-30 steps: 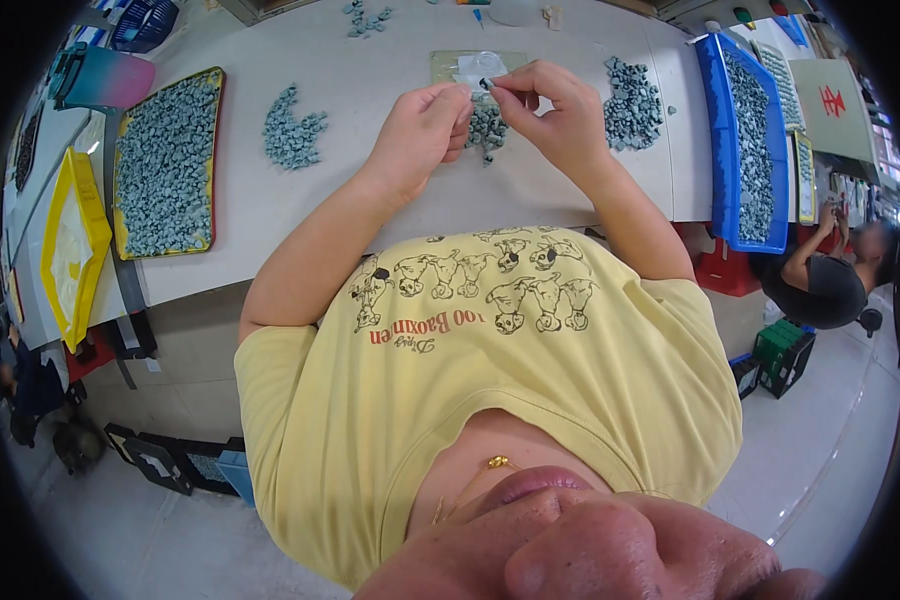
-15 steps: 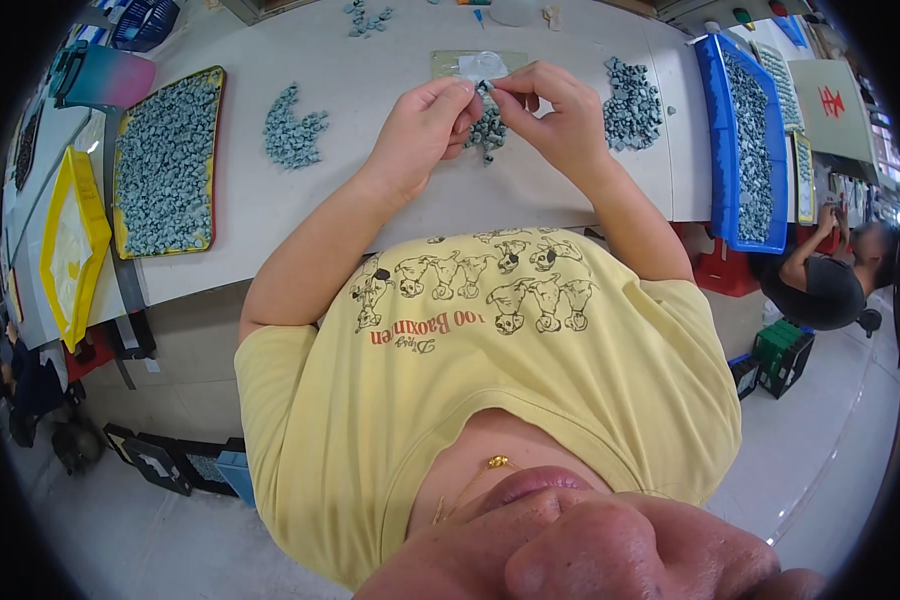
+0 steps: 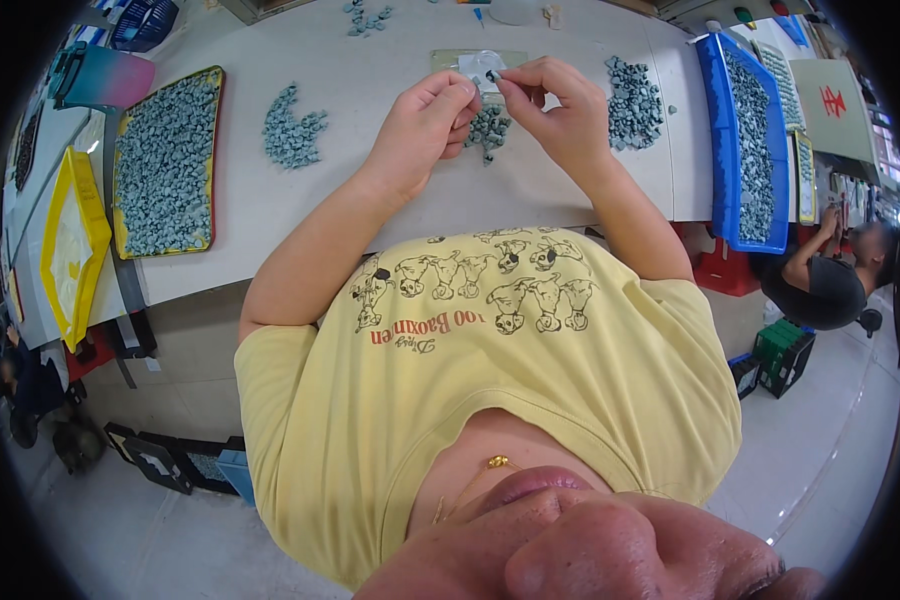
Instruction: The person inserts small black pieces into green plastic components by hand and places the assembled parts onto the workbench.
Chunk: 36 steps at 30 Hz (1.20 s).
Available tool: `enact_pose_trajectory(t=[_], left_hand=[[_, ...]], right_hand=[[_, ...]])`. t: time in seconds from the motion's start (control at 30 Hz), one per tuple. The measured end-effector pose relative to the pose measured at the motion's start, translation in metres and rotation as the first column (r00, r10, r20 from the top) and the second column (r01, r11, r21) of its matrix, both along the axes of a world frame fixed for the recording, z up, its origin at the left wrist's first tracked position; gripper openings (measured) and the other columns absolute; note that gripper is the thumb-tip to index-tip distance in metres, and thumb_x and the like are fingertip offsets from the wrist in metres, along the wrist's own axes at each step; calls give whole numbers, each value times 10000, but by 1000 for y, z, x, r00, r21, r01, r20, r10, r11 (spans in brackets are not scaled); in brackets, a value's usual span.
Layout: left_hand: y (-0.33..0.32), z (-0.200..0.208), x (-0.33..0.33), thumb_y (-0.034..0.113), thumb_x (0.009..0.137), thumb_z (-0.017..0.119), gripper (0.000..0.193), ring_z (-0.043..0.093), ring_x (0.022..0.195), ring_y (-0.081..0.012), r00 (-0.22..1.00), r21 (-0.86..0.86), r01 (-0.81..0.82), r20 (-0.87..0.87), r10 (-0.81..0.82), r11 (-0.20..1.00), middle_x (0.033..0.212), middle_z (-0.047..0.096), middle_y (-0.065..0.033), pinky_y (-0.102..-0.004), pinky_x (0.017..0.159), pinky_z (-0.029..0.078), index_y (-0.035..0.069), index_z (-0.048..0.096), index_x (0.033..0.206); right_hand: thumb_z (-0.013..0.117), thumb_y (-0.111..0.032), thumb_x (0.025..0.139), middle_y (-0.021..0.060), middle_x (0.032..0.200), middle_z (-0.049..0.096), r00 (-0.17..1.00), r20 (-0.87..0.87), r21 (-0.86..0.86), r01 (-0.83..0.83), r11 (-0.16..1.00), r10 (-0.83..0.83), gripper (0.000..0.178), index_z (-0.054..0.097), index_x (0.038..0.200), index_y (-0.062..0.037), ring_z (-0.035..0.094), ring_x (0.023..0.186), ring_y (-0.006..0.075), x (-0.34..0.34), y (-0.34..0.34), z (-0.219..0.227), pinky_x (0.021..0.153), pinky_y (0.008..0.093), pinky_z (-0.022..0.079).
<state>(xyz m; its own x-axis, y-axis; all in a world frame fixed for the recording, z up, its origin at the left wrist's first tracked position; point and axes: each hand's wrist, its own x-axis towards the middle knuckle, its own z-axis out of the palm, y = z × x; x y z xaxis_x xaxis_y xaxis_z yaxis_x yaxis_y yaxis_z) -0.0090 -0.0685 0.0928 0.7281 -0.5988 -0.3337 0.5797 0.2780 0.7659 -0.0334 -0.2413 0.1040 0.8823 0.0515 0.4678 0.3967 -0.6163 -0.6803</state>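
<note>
Over the white table, my right hand point(image 3: 560, 105) pinches a small dark grey-green piece point(image 3: 492, 76) between thumb and forefinger. Just to its left, my left hand point(image 3: 425, 125) has its fingers closed, thumb against forefinger; whatever lies between their tips is too small to make out. A little heap of similar grey-green pieces point(image 3: 488, 130) lies between and below my hands. Beyond my fingertips is a flat greenish pad point(image 3: 510, 62) with a white sheet point(image 3: 478, 65) on it, partly hidden by the hands.
More grey-green pieces lie in a left pile point(image 3: 292, 130) and a right pile point(image 3: 633, 105). A yellow tray point(image 3: 218, 160) and a blue bin point(image 3: 727, 200), both filled with them, flank the table. A tumbler point(image 3: 115, 77) stands far left; a co-worker point(image 3: 820, 275) sits at right.
My two hands have drawn slightly apart at the fingertips. The piece in my right hand now shows clear of the left fingers.
</note>
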Motion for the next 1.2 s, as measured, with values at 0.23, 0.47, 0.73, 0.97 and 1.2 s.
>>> enact_pose_trajectory(t=[0.23, 0.47, 0.73, 0.97, 1.2], left_hand=[[-2, 1, 0, 218, 909, 457, 180, 264, 534, -38, 1000, 5, -10, 13, 10, 1000, 617, 337, 71, -197, 458, 222, 87, 492, 790], [0, -1, 0, 214, 914, 427, 211, 247, 530, -52, 999, -79, 50, 24, -48, 996, 606, 295, 59, -206, 458, 207, 80, 448, 752], [1, 5, 2, 235, 881, 418, 256, 231, 520, -75, 995, -207, 98, -9, -102, 973, 594, 257, 41, -225, 459, 209, 101, 363, 671], [3, 7, 2, 225, 878, 427, 245, 236, 519, -73, 997, -266, 57, -34, -69, 962, 589, 269, 38, -221, 454, 214, 96, 372, 676], [2, 7, 0, 199, 869, 456, 183, 254, 522, -65, 1000, -259, 30, 3, -30, 965, 616, 306, 35, -203, 450, 224, 100, 402, 726]], right_hand=[[678, -7, 711, 27, 724, 616, 1000, 17, -6, -7, 1000, 7, 99, 644, 804, -18, 497, 547, 92, 0, -1, 1, 508, 212, 413], [678, 3, 707, 37, 723, 618, 996, 80, -1, -38, 999, 38, 107, 648, 807, -17, 497, 547, 91, -1, 1, 6, 499, 211, 411], [683, 25, 691, 45, 744, 634, 978, 194, -8, -81, 997, 81, 125, 649, 806, -13, 505, 551, 89, -1, 4, 7, 483, 197, 407], [676, 53, 683, 59, 751, 636, 959, 261, 18, -119, 993, 111, 144, 644, 814, 4, 507, 553, 92, -3, 8, 14, 482, 196, 408], [673, 70, 677, 61, 753, 633, 957, 272, 28, -112, 993, 100, 150, 640, 810, 9, 519, 568, 91, -5, 9, 17, 480, 196, 412]])
